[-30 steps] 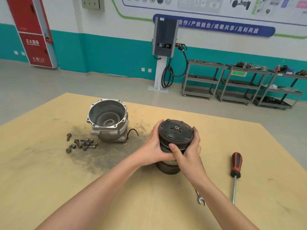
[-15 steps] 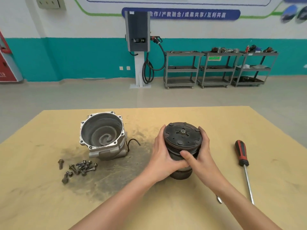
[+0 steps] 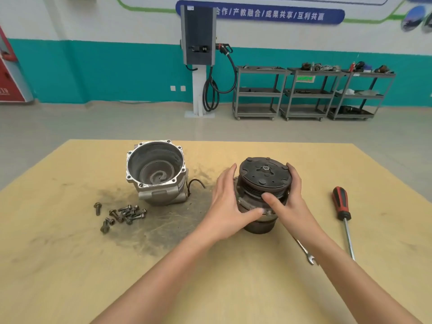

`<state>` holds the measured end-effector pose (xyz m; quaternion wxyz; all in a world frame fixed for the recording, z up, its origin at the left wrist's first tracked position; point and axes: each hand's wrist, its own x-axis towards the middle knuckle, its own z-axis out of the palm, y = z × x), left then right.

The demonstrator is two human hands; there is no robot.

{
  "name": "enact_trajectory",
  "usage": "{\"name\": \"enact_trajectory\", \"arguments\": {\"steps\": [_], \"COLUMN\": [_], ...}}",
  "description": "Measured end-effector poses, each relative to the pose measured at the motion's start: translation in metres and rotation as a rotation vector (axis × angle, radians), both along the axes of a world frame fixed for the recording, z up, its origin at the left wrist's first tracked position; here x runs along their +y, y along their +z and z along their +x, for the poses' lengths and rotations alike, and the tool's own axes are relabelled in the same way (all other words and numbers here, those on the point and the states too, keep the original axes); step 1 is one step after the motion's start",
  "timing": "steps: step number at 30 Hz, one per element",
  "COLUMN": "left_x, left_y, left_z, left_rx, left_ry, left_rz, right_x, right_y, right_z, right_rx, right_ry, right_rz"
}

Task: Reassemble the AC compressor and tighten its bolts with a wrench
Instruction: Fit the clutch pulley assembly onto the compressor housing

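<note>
Head view: compressor front half (image 3: 265, 181) upright between both hands (image 3: 228, 206)

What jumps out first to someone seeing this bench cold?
Centre table: the dark round clutch-pulley half of the compressor, with the left hand and right hand in a grip on either side. Left of it stands the open silver aluminium housing with its scroll spiral, a pile of loose dark bolts in front of it. At far right lies a red-and-black-handled screwdriver.
</note>
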<state>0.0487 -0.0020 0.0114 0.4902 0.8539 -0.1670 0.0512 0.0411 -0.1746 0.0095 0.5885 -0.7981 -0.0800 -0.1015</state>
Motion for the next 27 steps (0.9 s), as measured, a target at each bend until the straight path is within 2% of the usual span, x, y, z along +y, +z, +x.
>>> {"name": "enact_trajectory", "arguments": {"steps": [2,4,6,7,10,12,16,19,27], "left_x": [0.026,0.061,0.105,0.128,0.191,0.224,0.245,0.238,0.195], "left_y": [0.001,-0.002,-0.011,-0.016,-0.025,-0.032,-0.055,-0.060,-0.059], "left_z": [-0.019,-0.040,-0.055,-0.057,-0.037,-0.015,0.013,0.020,0.008], "left_rx": [-0.106,-0.321,-0.539,-0.578,-0.426,-0.200,0.114,0.152,0.086], "left_ry": [0.059,0.151,0.325,0.439,0.800,0.922,0.779,0.725,0.609], "left_rz": [-0.023,-0.109,-0.131,-0.149,-0.236,-0.120,0.160,0.252,0.341], "right_x": [-0.001,-0.002,-0.003,-0.003,-0.003,-0.003,-0.003,-0.003,-0.002], "right_y": [-0.001,-0.002,-0.004,-0.005,-0.005,-0.005,-0.003,-0.002,-0.001], "right_z": [0.000,0.002,0.004,0.004,0.003,0.003,0.001,0.001,0.002], "right_rx": [-0.002,-0.008,-0.014,-0.017,-0.018,-0.018,-0.010,-0.007,-0.004], "right_ry": [0.004,0.012,0.018,0.018,0.021,0.027,0.042,0.035,0.037], "right_rz": [0.004,0.012,0.021,0.020,0.013,0.023,0.037,0.026,0.018]}}
